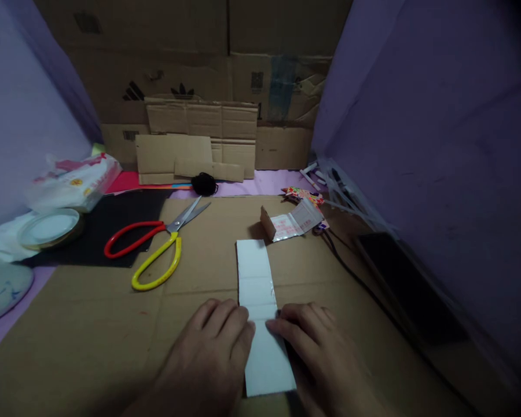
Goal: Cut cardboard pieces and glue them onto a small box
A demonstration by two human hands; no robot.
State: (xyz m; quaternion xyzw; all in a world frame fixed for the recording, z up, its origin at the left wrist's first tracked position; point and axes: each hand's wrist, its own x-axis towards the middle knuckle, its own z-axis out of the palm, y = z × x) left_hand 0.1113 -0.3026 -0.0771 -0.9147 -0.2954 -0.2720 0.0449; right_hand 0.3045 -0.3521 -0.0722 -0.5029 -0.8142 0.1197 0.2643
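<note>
A long white cardboard strip (255,272) with faint crosswise creases lies on the brown cardboard sheet (212,330). My left hand (219,341) grips its left edge, fingers curled together and thumb hidden or partly under them. On the opposite edge, my right hand (315,341) holds the strip with its fingertips bent against it. Left of the strip's far end are scissors (172,227) with one red and one yellow handle, blades parted. Beyond the strip's far end sits a small folded box piece (286,225), brown and silvery with red print.
Black yarn (204,184) lies before stacked cardboard pieces (200,133) at the back. At left are a round lidded tub (50,227), a plastic bag (76,179) and a black sheet (113,231). On the right, a dark cable (373,295) runs past a flat black object (410,284).
</note>
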